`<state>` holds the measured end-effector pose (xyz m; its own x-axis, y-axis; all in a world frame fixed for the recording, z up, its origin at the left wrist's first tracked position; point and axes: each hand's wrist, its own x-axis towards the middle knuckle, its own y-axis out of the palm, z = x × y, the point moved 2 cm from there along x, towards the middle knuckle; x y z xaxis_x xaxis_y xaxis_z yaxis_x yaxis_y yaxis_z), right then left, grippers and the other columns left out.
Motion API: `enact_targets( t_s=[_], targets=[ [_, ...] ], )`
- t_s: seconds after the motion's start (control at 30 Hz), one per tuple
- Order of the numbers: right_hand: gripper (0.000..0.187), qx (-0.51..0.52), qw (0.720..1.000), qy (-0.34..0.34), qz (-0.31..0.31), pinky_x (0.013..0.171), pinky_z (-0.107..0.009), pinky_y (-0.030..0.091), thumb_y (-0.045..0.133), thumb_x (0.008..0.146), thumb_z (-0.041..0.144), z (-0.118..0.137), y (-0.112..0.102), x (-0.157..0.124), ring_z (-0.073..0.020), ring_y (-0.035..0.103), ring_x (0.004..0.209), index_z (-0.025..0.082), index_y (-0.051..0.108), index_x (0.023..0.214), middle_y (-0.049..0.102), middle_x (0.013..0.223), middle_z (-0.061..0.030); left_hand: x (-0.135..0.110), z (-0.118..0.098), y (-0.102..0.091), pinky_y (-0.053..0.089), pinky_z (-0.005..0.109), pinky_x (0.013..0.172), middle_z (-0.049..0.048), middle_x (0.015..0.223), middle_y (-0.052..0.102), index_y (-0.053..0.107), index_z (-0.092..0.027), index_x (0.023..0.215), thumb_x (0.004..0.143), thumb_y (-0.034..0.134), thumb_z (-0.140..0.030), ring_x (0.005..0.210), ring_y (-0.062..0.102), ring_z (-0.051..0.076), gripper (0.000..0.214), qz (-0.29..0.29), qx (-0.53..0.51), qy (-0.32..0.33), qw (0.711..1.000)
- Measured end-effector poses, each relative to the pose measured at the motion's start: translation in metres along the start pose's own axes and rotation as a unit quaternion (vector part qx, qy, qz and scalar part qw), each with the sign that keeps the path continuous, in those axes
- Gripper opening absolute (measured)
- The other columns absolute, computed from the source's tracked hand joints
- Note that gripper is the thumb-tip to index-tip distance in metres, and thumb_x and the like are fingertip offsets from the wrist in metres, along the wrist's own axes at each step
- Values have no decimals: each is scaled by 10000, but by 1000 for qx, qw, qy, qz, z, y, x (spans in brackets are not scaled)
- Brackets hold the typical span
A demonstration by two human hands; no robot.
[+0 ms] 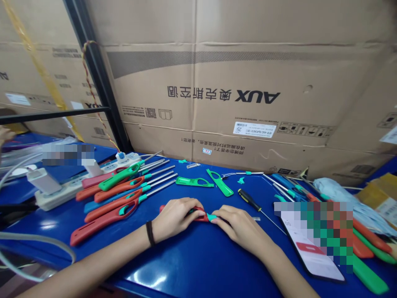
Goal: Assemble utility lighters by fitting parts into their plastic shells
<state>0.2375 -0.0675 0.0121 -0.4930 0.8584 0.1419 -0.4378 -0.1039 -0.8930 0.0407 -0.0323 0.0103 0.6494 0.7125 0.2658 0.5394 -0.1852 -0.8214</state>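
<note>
A red long-reach lighter (202,216) lies crosswise low over the blue table, partly hidden by my fingers. My left hand (176,215) is closed around its red handle. The thumb and fingers of my right hand (237,223) pinch it at the teal collar, and the tip of its metal tube shows past the knuckles. Beyond my hands lie green lighter handle shells, one (194,181) flat and another (221,183) slanted. A black and yellow screwdriver (249,200) rests beyond my right hand.
Several long-reach lighters (114,219) lie at left beside a power strip (62,190) with plugged-in chargers. At right are a phone (313,248) and more lighters (370,275). A large cardboard box (198,82) stands behind the table (161,265). Another person's hand (6,134) shows far left.
</note>
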Motion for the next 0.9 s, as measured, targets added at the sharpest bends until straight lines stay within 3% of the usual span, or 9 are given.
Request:
enact_targets(
  t_s=[0.2, 0.57, 0.8, 0.9],
  targets=[
    [225, -51, 997, -54, -14, 717, -287, 460, 444, 953, 226, 6, 11, 1, -193, 601, 815, 176, 645, 1042, 628, 880, -57, -1, 1, -4, 429, 205, 635, 7, 800, 705, 609, -181, 823, 885, 554, -342, 726, 642, 151, 181, 39, -89, -78, 992],
    [252, -50, 996, -60, -38, 662, -276, 428, 407, 962, 206, 15, 16, 0, -173, 551, 747, 174, 634, 857, 578, 772, -37, 10, 8, -9, 392, 195, 577, 30, 716, 663, 642, -124, 768, 816, 602, -418, 643, 563, 130, 300, 100, -168, -108, 975],
    [248, -16, 999, -39, -17, 722, -259, 448, 431, 962, 255, 11, 9, 2, -169, 596, 809, 196, 670, 998, 619, 854, -39, 17, 19, -4, 415, 211, 594, 64, 747, 681, 658, -94, 805, 780, 624, -515, 638, 570, 132, 423, 156, -257, -98, 949],
    [247, 6, 1000, -21, -9, 759, -249, 460, 452, 955, 292, 7, 4, 2, -163, 619, 844, 227, 674, 1043, 640, 916, -35, 24, 21, -6, 457, 232, 640, 76, 769, 706, 664, -98, 888, 813, 561, -569, 669, 617, 150, 488, 175, -285, -106, 937]
  ],
)
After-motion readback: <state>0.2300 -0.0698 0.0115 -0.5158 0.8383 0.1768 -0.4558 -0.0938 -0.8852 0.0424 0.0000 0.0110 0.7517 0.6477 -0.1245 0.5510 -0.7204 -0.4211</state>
